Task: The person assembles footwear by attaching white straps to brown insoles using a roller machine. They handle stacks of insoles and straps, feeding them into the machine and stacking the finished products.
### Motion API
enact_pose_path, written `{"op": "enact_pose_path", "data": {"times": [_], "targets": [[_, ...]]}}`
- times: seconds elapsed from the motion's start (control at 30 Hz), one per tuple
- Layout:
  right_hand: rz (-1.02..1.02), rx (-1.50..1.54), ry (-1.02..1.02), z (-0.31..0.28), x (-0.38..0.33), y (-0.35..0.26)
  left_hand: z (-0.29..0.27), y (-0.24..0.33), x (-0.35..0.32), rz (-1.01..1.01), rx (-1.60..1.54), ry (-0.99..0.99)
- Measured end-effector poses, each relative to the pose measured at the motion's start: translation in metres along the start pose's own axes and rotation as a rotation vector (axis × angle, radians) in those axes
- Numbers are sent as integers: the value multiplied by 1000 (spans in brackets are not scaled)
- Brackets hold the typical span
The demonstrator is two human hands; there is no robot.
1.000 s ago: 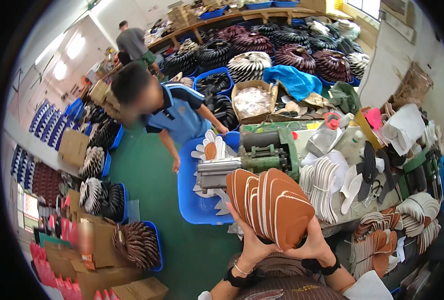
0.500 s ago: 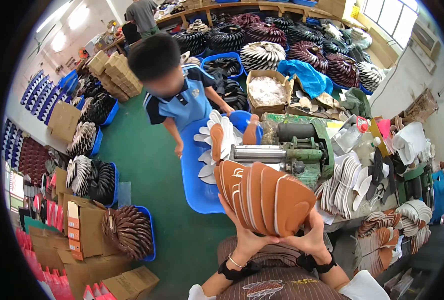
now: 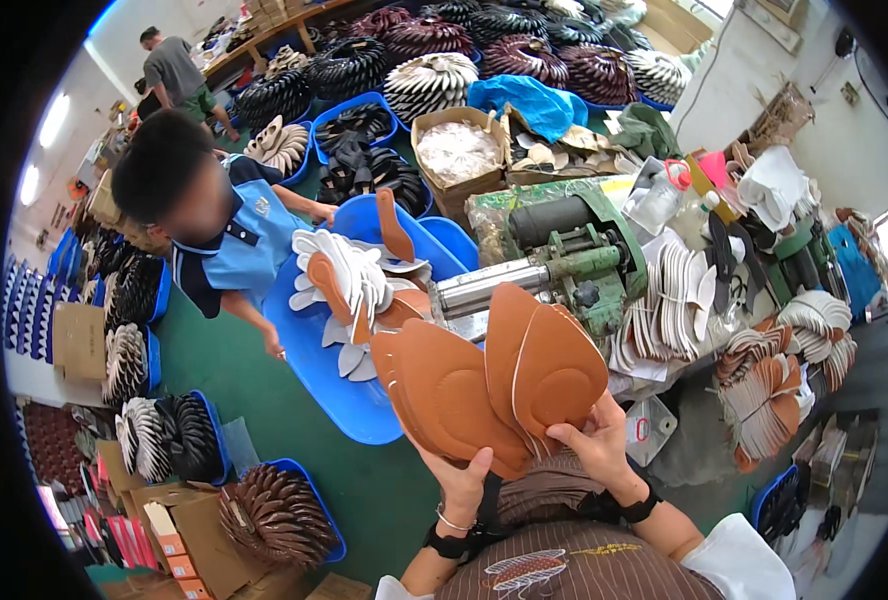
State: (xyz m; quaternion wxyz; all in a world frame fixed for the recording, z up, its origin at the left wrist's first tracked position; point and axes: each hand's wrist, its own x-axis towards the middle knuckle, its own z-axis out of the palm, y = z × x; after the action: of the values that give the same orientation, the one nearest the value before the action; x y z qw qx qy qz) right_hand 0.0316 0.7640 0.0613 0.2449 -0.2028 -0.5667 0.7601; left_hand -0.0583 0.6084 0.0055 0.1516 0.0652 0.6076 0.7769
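Observation:
Brown shoe insoles (image 3: 449, 385) are fanned out in front of me, split into two bunches that overlap at the lower middle. My left hand (image 3: 459, 482) grips the left bunch from below, thumb on its face. The right bunch (image 3: 562, 380) is pinched at its lower right edge by my right hand (image 3: 600, 446). Beyond them, a blue tub (image 3: 359, 424) holds white insoles (image 3: 349, 272) and several brown ones. A green machine with metal rollers (image 3: 499, 284) stands just past the insoles in my hands.
A person in a blue shirt (image 3: 249, 235) stands at the tub, hands at its rim. To the right, a bench carries stacked white insoles (image 3: 664, 300) and bottles (image 3: 661, 205). More insole bundles (image 3: 759, 405) sit lower right. Tubs of shoe parts (image 3: 274, 520) line the left.
The single fanned stack of insoles is now spread into two bunches, faces toward me. The view has shifted, so the tub, machine and person appear farther left.

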Motion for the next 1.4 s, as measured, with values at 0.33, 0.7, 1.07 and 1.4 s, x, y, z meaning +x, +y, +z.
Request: {"op": "enact_pose_path", "data": {"times": [0.33, 0.7, 1.07, 1.4], "targets": [[29, 105, -21, -26, -2, 24, -110, 14, 32, -87, -257, 121], [210, 303, -60, -49, -9, 59, -122, 15, 23, -163, -275, 136], [212, 64, -125, -49, -7, 86, -117, 9, 5, -188, -277, 260], [99, 3, -22, -13, 80, 151, -130, -3, -29, -312, -273, 251]]}}
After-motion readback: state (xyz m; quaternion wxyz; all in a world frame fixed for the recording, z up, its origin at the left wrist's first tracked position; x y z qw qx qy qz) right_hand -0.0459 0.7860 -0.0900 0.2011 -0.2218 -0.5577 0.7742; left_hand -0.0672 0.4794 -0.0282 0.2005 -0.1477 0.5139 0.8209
